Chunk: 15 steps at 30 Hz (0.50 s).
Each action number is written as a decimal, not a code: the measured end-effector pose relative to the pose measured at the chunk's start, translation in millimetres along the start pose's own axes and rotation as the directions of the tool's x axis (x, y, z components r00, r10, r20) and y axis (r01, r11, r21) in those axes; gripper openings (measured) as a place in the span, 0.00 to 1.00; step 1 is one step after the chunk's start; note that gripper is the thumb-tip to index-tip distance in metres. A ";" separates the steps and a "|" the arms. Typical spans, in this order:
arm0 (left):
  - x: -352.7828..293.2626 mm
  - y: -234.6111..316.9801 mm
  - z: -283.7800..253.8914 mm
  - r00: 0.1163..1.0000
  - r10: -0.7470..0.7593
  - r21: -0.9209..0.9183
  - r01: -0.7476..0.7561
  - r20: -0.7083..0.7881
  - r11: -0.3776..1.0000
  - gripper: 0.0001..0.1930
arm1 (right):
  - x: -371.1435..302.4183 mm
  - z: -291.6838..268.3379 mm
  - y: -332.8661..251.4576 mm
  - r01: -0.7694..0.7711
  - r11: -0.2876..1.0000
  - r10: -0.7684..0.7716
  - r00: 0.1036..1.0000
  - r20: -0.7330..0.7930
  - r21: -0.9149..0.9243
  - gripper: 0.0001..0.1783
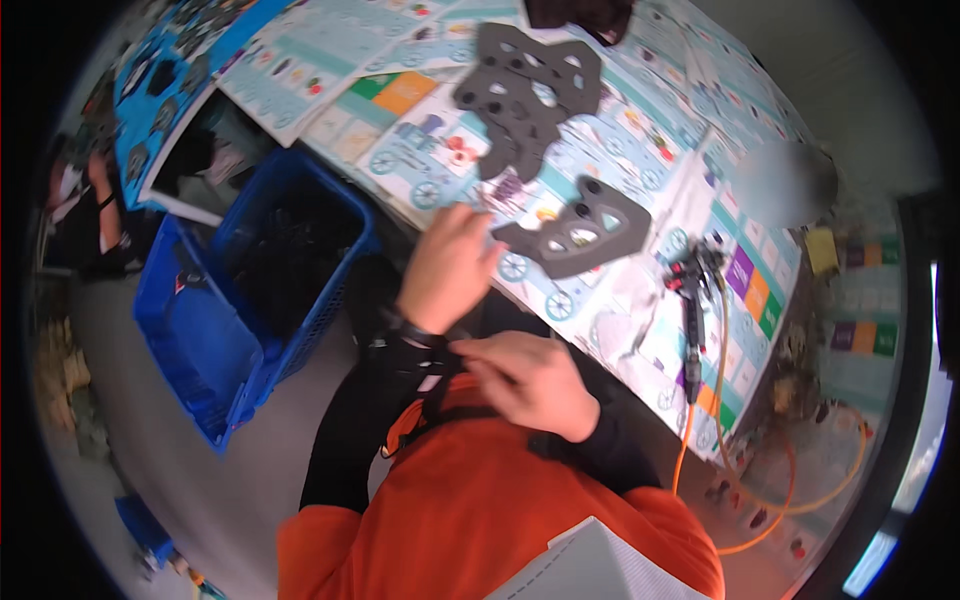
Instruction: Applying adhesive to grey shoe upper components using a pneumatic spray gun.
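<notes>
My left hand (450, 265) is held over the near table edge, its fingers loosely apart with nothing in them. A dark band (412, 332) circles the left wrist, above a black sleeve. My right hand (535, 382) is in front of my body with its fingers curled at the left wrist. What lies between those fingertips, if anything, is hidden. Just right of my left hand, a dark grey foam-like piece (590, 235) with oval cut-outs rests on the table. Farther back lies a pile of similar grey pieces (525, 105).
Printed sheets cover the table (400, 170). A black-and-red spray gun (692, 300) lies at the right, its orange hose (684, 450) hanging off the edge. Two blue crates (330, 200) stand at the left. A person's arm (105, 205) shows at the far left.
</notes>
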<state>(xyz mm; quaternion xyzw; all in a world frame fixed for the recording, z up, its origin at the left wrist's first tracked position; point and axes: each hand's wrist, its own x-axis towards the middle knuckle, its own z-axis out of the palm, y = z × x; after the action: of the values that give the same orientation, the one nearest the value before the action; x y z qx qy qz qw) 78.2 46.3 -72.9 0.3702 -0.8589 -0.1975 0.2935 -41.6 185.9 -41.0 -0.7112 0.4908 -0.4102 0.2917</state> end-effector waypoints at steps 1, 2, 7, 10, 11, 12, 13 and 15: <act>3.3 3.7 5.3 1.000 0.020 0.024 -0.020 0.019 1.000 0.16 | -10.2 -7.4 2.5 -0.185 0.983 0.186 0.981 -0.051 0.015 0.13; 6.1 6.5 10.0 0.999 -0.030 0.025 0.029 0.021 0.999 0.13 | -16.7 -11.1 5.1 -0.218 0.974 0.224 0.956 -0.187 0.054 0.13; 22.2 0.6 15.5 0.992 -0.057 -0.070 0.065 0.114 0.995 0.08 | -33.0 -29.4 16.9 -0.341 0.924 0.383 0.832 -0.401 0.175 0.08; 26.7 2.7 1.5 0.991 0.007 -0.148 0.014 0.135 0.989 0.09 | -36.3 -26.8 20.1 -0.332 0.923 0.384 0.831 -0.403 0.194 0.07; 27.9 3.8 -7.3 0.997 -0.005 -0.136 0.016 0.076 0.991 0.09 | -36.0 -24.4 21.0 -0.368 0.906 0.421 0.835 -0.354 0.208 0.07; 30.5 5.0 -17.7 0.997 0.007 -0.234 0.010 0.072 0.972 0.08 | -35.5 -21.6 21.4 -0.386 0.911 0.413 0.838 -0.356 0.148 0.07; 33.8 6.3 -30.5 0.995 0.040 -0.338 -0.009 0.086 0.941 0.07 | -33.9 -19.2 22.3 -0.432 0.898 0.429 0.821 -0.376 0.079 0.07; 49.9 -5.2 -64.9 0.998 -0.014 -0.476 -0.013 -0.054 0.879 0.06 | -29.0 -15.9 23.5 -0.411 0.910 0.400 0.842 -0.362 0.048 0.08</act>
<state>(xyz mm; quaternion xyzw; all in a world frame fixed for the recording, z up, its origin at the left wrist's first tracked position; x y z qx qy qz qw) 95.5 -2.4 -9.2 0.2925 -0.7753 -0.3921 0.3995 -71.4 204.7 -61.0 -0.5075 0.6815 -0.4561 0.2646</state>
